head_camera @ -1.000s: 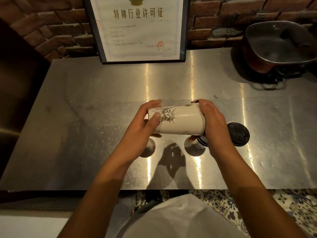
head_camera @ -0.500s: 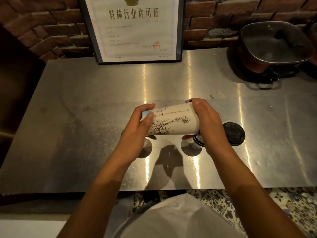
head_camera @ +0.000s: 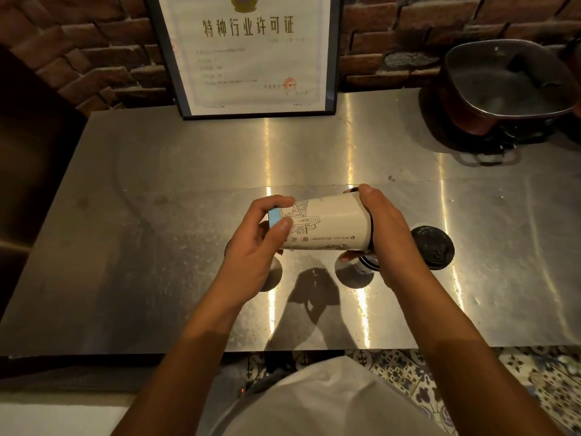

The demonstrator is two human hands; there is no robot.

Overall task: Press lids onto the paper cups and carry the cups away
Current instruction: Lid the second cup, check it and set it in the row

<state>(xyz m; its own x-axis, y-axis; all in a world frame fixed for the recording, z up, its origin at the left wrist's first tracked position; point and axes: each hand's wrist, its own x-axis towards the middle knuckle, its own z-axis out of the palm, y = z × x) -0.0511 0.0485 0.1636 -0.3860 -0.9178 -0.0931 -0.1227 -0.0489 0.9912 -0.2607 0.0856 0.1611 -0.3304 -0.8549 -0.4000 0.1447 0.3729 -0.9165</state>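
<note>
I hold a white paper cup (head_camera: 330, 223) with line drawings sideways above the steel table (head_camera: 157, 247). My left hand (head_camera: 261, 243) grips its narrow, blue-banded base. My right hand (head_camera: 386, 234) wraps the wide rim end, where a thin black edge of a lid shows between my fingers. A loose black lid (head_camera: 432, 251) lies flat on the table just right of my right hand. Another dark-rimmed object (head_camera: 366, 262) sits partly hidden under my right hand.
A framed certificate (head_camera: 248, 51) leans against the brick wall at the back. A dark square pan (head_camera: 503, 86) stands at the back right corner. The table's front edge runs just below my forearms, with patterned floor tiles (head_camera: 471, 382) beyond it.
The cup has rolled about its long axis in my hands, so different drawings face up. Both hands stay at its ends in about the same spot.
</note>
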